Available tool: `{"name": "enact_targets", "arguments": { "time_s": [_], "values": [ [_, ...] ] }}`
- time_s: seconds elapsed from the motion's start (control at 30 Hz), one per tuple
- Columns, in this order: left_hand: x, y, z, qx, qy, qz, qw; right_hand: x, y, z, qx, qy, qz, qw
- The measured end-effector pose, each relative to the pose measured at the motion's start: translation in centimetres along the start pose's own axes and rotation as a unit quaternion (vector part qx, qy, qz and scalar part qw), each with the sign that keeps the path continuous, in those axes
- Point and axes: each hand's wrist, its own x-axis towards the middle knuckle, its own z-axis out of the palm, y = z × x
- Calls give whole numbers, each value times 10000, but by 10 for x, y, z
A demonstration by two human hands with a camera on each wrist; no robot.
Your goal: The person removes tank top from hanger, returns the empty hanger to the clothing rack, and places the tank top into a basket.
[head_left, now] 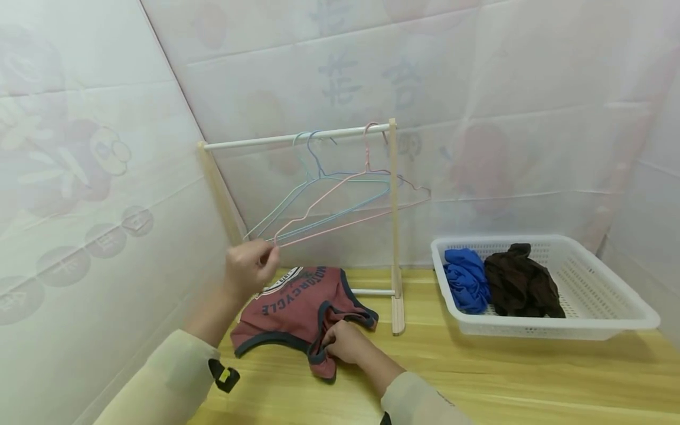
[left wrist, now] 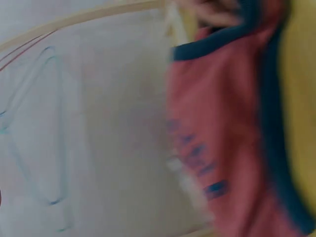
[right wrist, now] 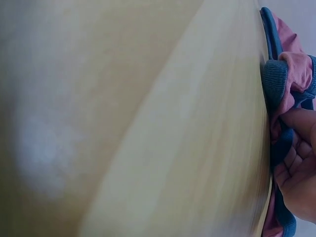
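A small maroon T-shirt (head_left: 297,310) with dark ribbed edges and "MOTORCYCLE" lettering lies on the table, its print upside down from my side. My right hand (head_left: 344,342) pinches a bunched, dark-trimmed opening of it; thumb and fingers on that cloth show in the right wrist view (right wrist: 298,158). My left hand (head_left: 252,265), fingers curled, is raised over the shirt at the lower left corner of a pink hanger (head_left: 345,228). Whether it grips that corner cannot be made out. The left wrist view shows the shirt (left wrist: 217,123) blurred.
A rack with a white rail (head_left: 255,142) and wooden posts (head_left: 394,224) carries the pink hanger plus blue (head_left: 340,212) and mint-green (head_left: 276,211) ones. To the right, a white plastic basket (head_left: 589,277) contains blue cloth (head_left: 466,280) and dark brown cloth (head_left: 523,283). Fabric walls surround the table.
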Motion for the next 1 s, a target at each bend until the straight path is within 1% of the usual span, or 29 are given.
{"name": "enact_targets", "arguments": {
  "time_s": [0.07, 0.17, 0.2, 0.23, 0.27, 0.3, 0.33, 0.37, 0.4, 0.43, 0.47, 0.5, 0.53, 0.57, 0.6, 0.63, 0.7, 0.73, 0.83, 0.87, 1.0],
  "values": [
    [-24, 1, 4, -51, -207, -278, 9994, 0, -1, 0, -30, 41, -50, 10000],
    [-62, 1, 8, 4, -578, -933, 9940, -1, -4, 0, -16, 49, -76, 10000],
    [-74, 1, 10, 105, -776, -1142, 9904, -1, -4, 1, -39, 51, -80, 9999],
    [-84, 0, 11, 165, -1056, -1416, 9841, -1, -5, 1, -43, 54, -68, 10000],
    [-94, -1, 12, 278, -1411, -1725, 9745, -1, -5, 1, -51, 51, -43, 10000],
    [-102, -2, 14, 416, -1817, -2049, 9609, -1, -6, 1, -48, 51, -15, 10000],
    [-109, -5, 16, 478, -2266, -2342, 9442, -1, -5, 1, -68, 61, 5, 10000],
    [-116, -7, 19, 511, -2744, -2671, 9223, -1, -5, 1, -68, 69, 29, 9999],
    [-122, -9, 21, 525, -3213, -3016, 8961, -1, -5, 1, -64, 74, 52, 9999],
    [-127, -11, 24, 513, -3652, -3343, 8673, -1, -4, 1, -67, 74, 73, 9999],
    [-133, -14, 27, 530, -4038, -3563, 8410, -2, -4, 0, -57, 70, 95, 9999],
    [-138, -16, 30, 494, -4333, -3762, 8175, -2, -4, 0, -42, 70, 111, 9999],
    [-142, -18, 32, 424, -4556, -3950, 7966, -2, -4, 0, -38, 72, 127, 9999],
    [-147, -19, 35, 356, -4738, -4115, 7778, -3, -4, 0, -22, 81, 138, 9999],
    [-151, -19, 38, 291, -4853, -4231, 7646, -3, -4, 0, -29, 84, 143, 9999],
    [-155, -19, 41, 205, -4927, -4341, 7539, -3, -4, 1, -44, 90, 146, 9998],
    [-161, -18, 47, 41, -5017, -4552, 7356, -2, -4, 1, -35, 106, 152, 9998],
    [-164, -16, 49, -26, -5042, -4621, 7295, -2, -4, 2, -21, 106, 148, 9998],
    [-170, -13, 56, -88, -5136, -4745, 7149, -1, -5, 3, -2, 95, 145, 9998],
    [-171, -12, 58, -106, -5167, -4762, 7114, -1, -5, 3, 12, 102, 136, 9999],
    [-170, -11, 68, -352, -5190, -4738, 7106, 1, -3, 2, -58, 131, 146, 9998]
  ]
}}
